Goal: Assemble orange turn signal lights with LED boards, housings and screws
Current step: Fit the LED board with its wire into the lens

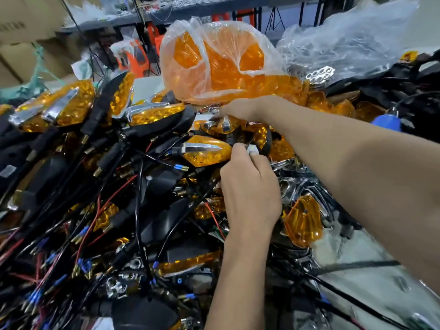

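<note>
My left hand [250, 189] hovers over the middle of the pile, fingers curled, pinching a small white part [252, 149] that is too blurred to name. Just left of it lies an assembled orange turn signal [204, 152] with a chrome strip. My right hand [238, 109] reaches in from the right, its fingers curled down onto an orange lens with chrome trim [223, 126]. Black housings [162, 179] and red and black wires [95, 234] lie tangled below. A loose orange lens [302, 222] stands to the right of my left wrist.
A clear bag of orange lenses [221, 63] stands behind my right hand. Assembled lights [71, 103] are heaped at the left, and chrome trims [297, 184] lie under my right forearm. A crumpled clear bag [345, 44] and a blue object [385, 121] sit at the right, cardboard boxes [19, 44] at the far left.
</note>
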